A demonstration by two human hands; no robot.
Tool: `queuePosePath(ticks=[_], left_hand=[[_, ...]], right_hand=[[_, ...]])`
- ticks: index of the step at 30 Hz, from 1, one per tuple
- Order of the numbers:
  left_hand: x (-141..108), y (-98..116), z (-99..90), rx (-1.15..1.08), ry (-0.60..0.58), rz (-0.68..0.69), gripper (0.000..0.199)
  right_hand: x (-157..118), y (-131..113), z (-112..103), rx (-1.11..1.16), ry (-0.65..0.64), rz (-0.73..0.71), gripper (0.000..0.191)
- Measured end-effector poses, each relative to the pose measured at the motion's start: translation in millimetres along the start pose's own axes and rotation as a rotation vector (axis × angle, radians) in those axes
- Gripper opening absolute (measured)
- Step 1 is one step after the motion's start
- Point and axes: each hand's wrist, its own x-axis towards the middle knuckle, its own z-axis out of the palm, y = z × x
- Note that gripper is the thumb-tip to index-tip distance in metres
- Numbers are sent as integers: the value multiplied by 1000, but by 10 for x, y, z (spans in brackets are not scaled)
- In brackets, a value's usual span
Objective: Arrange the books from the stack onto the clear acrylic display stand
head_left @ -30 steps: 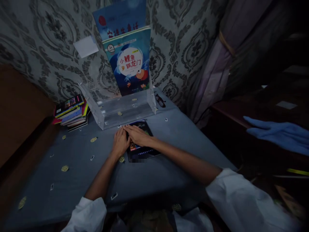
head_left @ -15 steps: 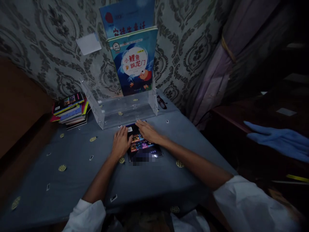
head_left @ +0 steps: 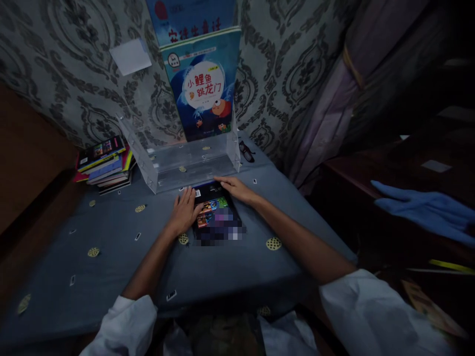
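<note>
A dark book (head_left: 213, 210) with small colourful pictures and a white barcode label lies flat on the grey-blue tablecloth (head_left: 122, 267). My left hand (head_left: 184, 210) rests at its left edge, palm down, fingers apart. At the book's top right corner lies my right hand (head_left: 237, 189), fingers stretched out and touching the edge. Just behind the book stands a clear acrylic rack (head_left: 193, 165). Two upright books, a teal one (head_left: 204, 89) in front of a blue one (head_left: 193, 17), rise from its right part. The book's lower part is pixelated.
A stack of books (head_left: 106, 165) sits at the left by the wall. Dark glasses (head_left: 247, 152) lie right of the rack. A blue glove (head_left: 426, 210) and a yellow strip (head_left: 451, 266) show at the far right, beyond the table. A purple curtain (head_left: 330, 109) hangs behind.
My right hand has slid off the book's face towards its top right corner, uncovering more of the pictures. My left hand stays at the left edge. The camera view has shifted slightly.
</note>
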Motion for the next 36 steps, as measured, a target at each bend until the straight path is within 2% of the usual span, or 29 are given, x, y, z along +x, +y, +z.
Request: queuePosePath(ticks=[5,10,15,23,30,36], left_hand=[[79,-43,-104,41,-129,84,69],[187,-35,-233,37,-243,204,77],[326,51,-289,-17,-314,359,85],[508,245,-415,-7,-507,530,93],[590,387,-401,-39,-557,691,94],[485,466,-415,-81,-557,794,92]], right_hand=[[22,4,-14,88,-10,39,42],[33,4,-23,69,-15,24,40],[34,12,-36,64,-29,10,38],[80,113,-6,264,3,0,41],[67,112,-6,297,-4,4,40],[39,67,-18,248,-7,4,37]])
